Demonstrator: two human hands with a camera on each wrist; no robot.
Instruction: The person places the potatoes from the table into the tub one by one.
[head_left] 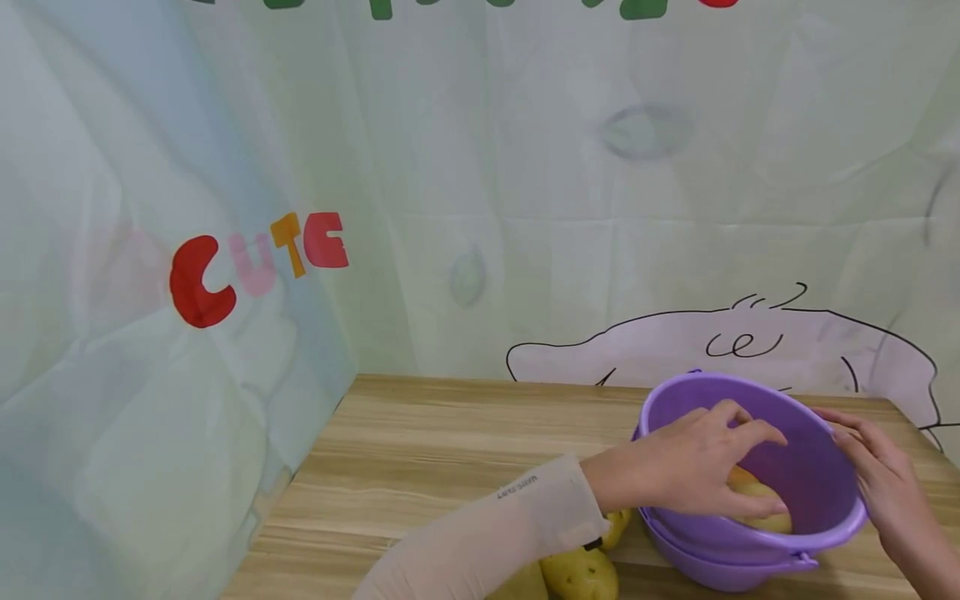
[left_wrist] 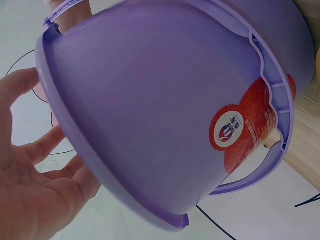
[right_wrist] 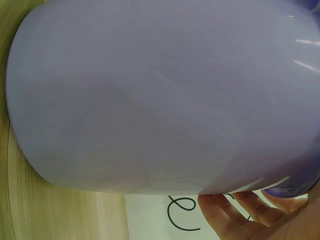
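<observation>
A purple bucket [head_left: 817,492] stands tilted on the table, its mouth facing the person. Over its opening hovers the left hand [head_left: 705,462], fingers loosely bent and nothing between them. In the left wrist view, that hand [left_wrist: 45,190] is beside the bucket's rim [left_wrist: 85,145]. A potato [head_left: 776,522] lies inside the bucket, with an orange item [head_left: 741,477] behind it, partly hidden by the left hand. The right hand [head_left: 888,475] rests against the outer right side near the rim. In the right wrist view its extended fingers [right_wrist: 215,210] touch the bucket's wall.
Several potatoes [head_left: 581,573] lie on the wooden table [head_left: 450,450] left of the bucket, partly covered by the left sleeve [head_left: 495,533]. A printed cloth [head_left: 450,167] hangs behind and to the left. The bucket's handle [left_wrist: 280,95] hangs along its side.
</observation>
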